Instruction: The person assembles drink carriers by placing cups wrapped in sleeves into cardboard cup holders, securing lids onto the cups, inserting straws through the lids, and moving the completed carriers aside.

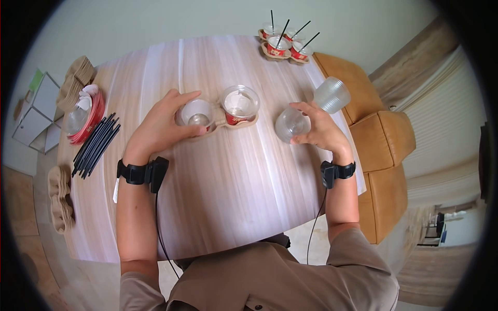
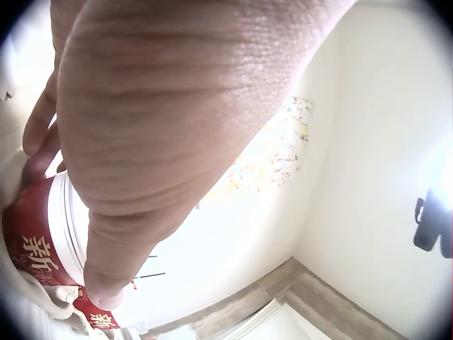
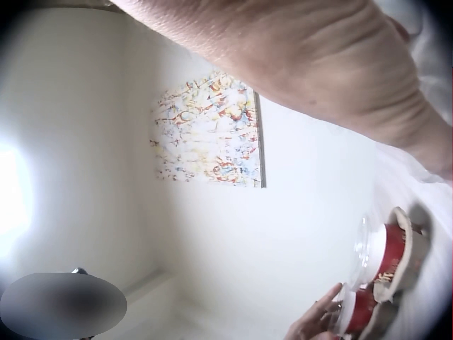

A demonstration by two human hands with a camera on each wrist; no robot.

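My left hand (image 1: 167, 118) spans a red paper cup (image 2: 32, 227), with thumb and fingers on opposite sides of its top. In the head view that cup shows a clear lid (image 1: 197, 115) and sits in a brown two-cup carrier (image 1: 215, 125). Beside it in the carrier stands a second red cup (image 1: 234, 118) under a clear domed lid (image 1: 240, 98). On the right, my right hand (image 1: 324, 130) pinches a loose clear dome lid (image 1: 290, 126) between thumb and fingers. A nested stack of clear lids (image 1: 332, 95) lies just beyond that hand.
Black straws (image 1: 97, 145) lie in a pile at left, near red cups (image 1: 96, 111) and stacked carriers (image 1: 78, 83). More carriers (image 1: 61, 199) sit on the near left edge. Several filled cups (image 1: 277, 46) with straws stand at the far right. An orange chair (image 1: 381, 140) borders the table.
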